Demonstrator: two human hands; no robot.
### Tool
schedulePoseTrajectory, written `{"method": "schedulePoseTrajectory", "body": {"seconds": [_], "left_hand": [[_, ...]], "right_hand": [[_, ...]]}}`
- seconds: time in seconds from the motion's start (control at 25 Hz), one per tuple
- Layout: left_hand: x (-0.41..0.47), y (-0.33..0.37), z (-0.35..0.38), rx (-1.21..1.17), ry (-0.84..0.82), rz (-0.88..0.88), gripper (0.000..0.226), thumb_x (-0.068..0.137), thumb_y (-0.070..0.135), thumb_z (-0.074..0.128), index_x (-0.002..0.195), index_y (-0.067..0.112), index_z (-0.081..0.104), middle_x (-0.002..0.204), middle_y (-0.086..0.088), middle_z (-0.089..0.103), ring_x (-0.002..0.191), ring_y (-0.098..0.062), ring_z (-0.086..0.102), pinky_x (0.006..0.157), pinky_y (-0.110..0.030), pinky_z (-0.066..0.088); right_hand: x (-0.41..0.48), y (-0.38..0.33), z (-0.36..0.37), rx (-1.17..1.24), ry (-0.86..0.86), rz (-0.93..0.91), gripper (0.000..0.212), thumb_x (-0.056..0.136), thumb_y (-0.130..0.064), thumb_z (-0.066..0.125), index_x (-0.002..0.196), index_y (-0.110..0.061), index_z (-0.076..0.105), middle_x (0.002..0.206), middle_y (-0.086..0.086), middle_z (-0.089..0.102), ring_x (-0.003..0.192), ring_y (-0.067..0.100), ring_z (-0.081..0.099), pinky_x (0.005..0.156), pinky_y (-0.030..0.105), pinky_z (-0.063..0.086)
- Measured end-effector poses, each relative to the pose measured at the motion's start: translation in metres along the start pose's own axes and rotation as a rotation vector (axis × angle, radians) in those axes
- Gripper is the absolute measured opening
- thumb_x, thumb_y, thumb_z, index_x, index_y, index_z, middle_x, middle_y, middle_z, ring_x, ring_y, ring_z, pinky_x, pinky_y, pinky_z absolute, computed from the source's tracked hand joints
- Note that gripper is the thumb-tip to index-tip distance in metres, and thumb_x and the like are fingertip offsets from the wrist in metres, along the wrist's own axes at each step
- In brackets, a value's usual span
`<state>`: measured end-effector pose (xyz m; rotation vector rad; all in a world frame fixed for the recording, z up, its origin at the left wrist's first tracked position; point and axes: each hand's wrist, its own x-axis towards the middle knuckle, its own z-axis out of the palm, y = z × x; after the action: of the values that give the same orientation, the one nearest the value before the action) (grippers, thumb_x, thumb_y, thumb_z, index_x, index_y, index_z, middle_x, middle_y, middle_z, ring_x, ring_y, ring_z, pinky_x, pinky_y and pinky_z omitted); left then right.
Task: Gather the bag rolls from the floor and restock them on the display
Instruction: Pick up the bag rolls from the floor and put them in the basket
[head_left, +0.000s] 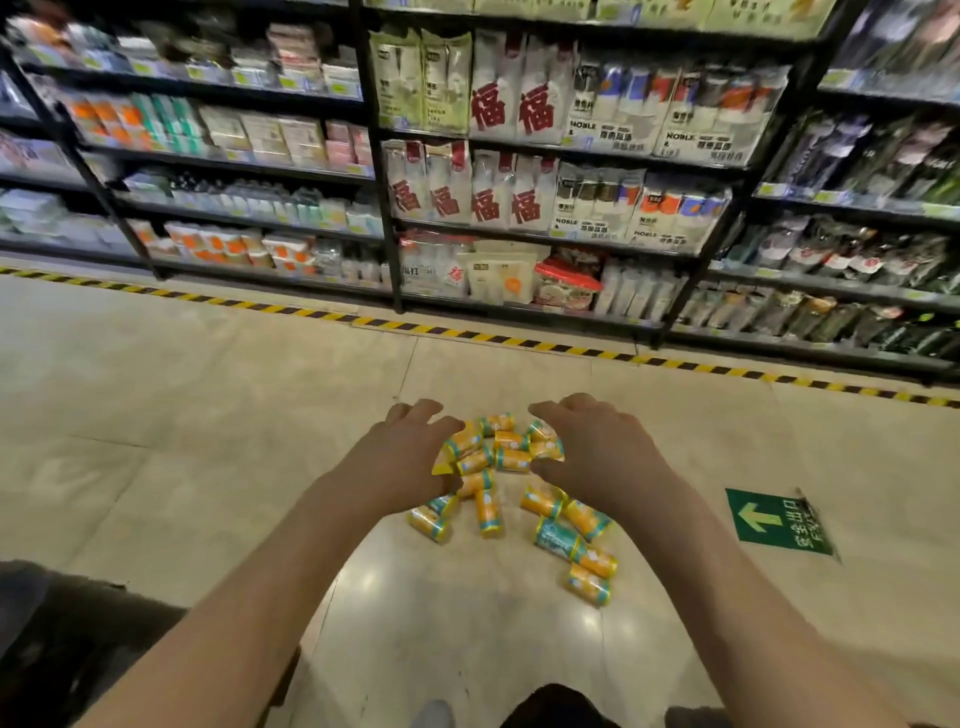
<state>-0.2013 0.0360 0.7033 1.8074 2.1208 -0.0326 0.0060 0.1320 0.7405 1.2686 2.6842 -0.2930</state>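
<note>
Head view: yellow and teal bag rolls (511, 486) lie scattered in a loose heap on the tiled floor (208, 415), short of the striped tape line (519, 343). Both hands cup the far end of the heap, left hand (410, 452) and right hand (597, 447), each grip spread with fingers curved, touching rolls but pinching none. Stocked shelves (519, 156) stand beyond; a green exit sticker (776, 522) lies right.
</note>
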Motion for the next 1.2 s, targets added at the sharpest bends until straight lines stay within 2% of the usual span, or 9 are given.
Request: {"method": "schedulePoseTrajectory", "body": {"seconds": [0.32, 0.52, 0.68, 0.84, 0.96, 1.08, 1.2], "left_hand": [[0.178, -0.048, 0.031, -0.091, -0.078, -0.120, 0.068, 0.090, 0.050, 0.065, 0.151, 0.036, 0.036, 0.161, 0.003, 0.024, 0.143, -0.025, 0.029, 0.108, -0.039, 0.041], [0.296, -0.094, 0.105, -0.187, -0.149, -0.181, 0.066, 0.089, 0.050, 0.066, 0.149, 0.036, 0.040, 0.158, 0.002, 0.029, 0.139, -0.028, 0.036, 0.108, -0.038, 0.041], [0.364, -0.136, 0.217, -0.220, -0.205, -0.211, 0.067, 0.090, 0.048, 0.066, 0.150, 0.036, 0.038, 0.159, 0.005, 0.026, 0.140, -0.024, 0.034, 0.107, -0.034, 0.040], [0.419, -0.180, 0.361, -0.188, -0.289, -0.260, 0.070, 0.090, 0.044, 0.069, 0.151, 0.036, 0.036, 0.161, -0.003, 0.023, 0.139, -0.031, 0.036, 0.105, -0.044, 0.044], [0.448, -0.206, 0.453, -0.212, -0.256, -0.257, 0.071, 0.088, 0.031, 0.074, 0.150, 0.036, 0.040, 0.159, -0.013, 0.025, 0.131, -0.041, 0.042, 0.101, -0.054, 0.046], [0.475, -0.225, 0.529, -0.185, -0.249, -0.271, 0.077, 0.084, 0.032, 0.077, 0.151, 0.034, 0.038, 0.159, -0.016, 0.023, 0.132, -0.046, 0.039, 0.099, -0.055, 0.045], [0.496, -0.239, 0.576, -0.174, -0.192, -0.294, 0.083, 0.083, 0.036, 0.077, 0.154, 0.032, 0.033, 0.159, -0.016, 0.022, 0.133, -0.046, 0.037, 0.099, -0.054, 0.044]], "right_hand": [[0.210, 0.070, 0.041, 0.009, -0.172, -0.082, 0.064, 0.094, -0.052, 0.057, 0.151, -0.034, 0.036, 0.142, 0.004, 0.046, 0.126, 0.027, 0.050, 0.099, 0.039, 0.043], [0.340, 0.125, 0.123, 0.010, -0.291, -0.089, 0.060, 0.096, -0.050, 0.054, 0.151, -0.036, 0.035, 0.143, 0.004, 0.044, 0.127, 0.026, 0.049, 0.098, 0.037, 0.042], [0.409, 0.149, 0.253, 0.057, -0.422, -0.057, 0.059, 0.095, -0.051, 0.057, 0.148, -0.035, 0.038, 0.144, 0.002, 0.045, 0.133, 0.023, 0.047, 0.103, 0.038, 0.042], [0.448, 0.157, 0.424, 0.152, -0.610, 0.069, 0.059, 0.093, -0.051, 0.061, 0.145, -0.031, 0.042, 0.137, 0.007, 0.048, 0.130, 0.028, 0.050, 0.104, 0.040, 0.044], [0.466, 0.154, 0.537, 0.228, -0.637, 0.153, 0.063, 0.093, -0.052, 0.061, 0.145, -0.021, 0.040, 0.136, 0.011, 0.048, 0.129, 0.031, 0.049, 0.101, 0.040, 0.045], [0.482, 0.142, 0.639, 0.321, -0.622, 0.296, 0.066, 0.092, -0.050, 0.065, 0.139, -0.010, 0.042, 0.134, 0.015, 0.050, 0.128, 0.033, 0.049, 0.097, 0.040, 0.043], [0.496, 0.129, 0.713, 0.418, -0.580, 0.473, 0.075, 0.086, -0.055, 0.070, 0.135, -0.006, 0.041, 0.133, 0.016, 0.050, 0.127, 0.035, 0.049, 0.096, 0.042, 0.044]]}}
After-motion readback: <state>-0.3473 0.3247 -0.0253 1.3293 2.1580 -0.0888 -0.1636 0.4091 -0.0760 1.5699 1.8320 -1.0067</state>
